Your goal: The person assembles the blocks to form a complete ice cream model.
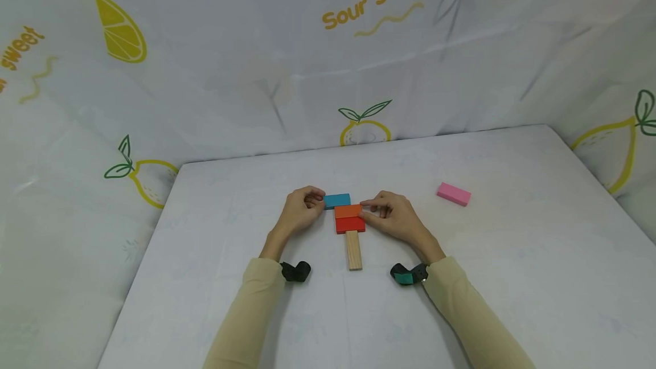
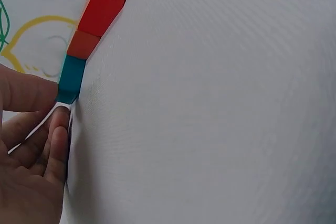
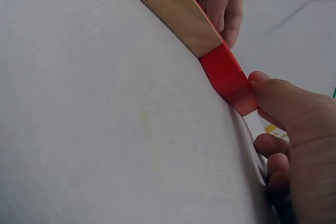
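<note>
Four wooden blocks lie flat and close together on the table. A plain wood block (image 1: 353,250) points toward me, its far end at the red block (image 1: 351,225). Behind the red one, the orange block (image 1: 348,211) lies along its long side. Farther back and shifted left is the blue block (image 1: 336,201), meeting the orange block's far edge. My left hand (image 1: 302,209) pinches the blue block's left end with thumb and fingers. At the right end of the orange block, my right hand (image 1: 393,215) grips with thumb and index finger, the thumb also close by the red block.
A pink block (image 1: 453,193) lies apart at the back right of the white-covered table (image 1: 205,278). Behind the table hangs a white cloth (image 1: 230,73) with printed lemons. Each wrist wears a black camera mount, such as the left one (image 1: 296,271).
</note>
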The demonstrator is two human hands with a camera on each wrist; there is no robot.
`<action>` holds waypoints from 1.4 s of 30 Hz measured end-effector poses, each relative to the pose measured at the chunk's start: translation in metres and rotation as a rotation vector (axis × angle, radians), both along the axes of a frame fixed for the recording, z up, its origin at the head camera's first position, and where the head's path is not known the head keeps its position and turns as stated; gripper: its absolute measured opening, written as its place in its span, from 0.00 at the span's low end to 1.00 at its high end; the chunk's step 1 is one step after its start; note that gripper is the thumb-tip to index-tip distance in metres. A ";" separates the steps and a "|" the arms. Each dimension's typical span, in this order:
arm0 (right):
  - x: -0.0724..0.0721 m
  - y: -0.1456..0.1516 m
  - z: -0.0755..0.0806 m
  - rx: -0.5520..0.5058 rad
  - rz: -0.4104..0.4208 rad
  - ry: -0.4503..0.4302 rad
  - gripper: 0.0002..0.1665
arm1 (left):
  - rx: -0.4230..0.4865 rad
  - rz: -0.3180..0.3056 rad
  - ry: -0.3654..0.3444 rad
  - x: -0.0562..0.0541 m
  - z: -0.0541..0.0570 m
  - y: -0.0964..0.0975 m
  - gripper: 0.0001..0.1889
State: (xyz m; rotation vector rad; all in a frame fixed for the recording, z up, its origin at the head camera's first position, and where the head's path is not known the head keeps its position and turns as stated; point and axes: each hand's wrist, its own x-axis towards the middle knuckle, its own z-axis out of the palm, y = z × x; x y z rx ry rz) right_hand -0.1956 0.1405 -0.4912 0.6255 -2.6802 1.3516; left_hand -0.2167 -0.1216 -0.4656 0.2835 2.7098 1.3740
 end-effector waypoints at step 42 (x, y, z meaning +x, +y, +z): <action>0.000 -0.001 0.001 0.003 -0.002 -0.013 0.15 | 0.063 -0.044 0.151 0.005 -0.014 0.013 0.12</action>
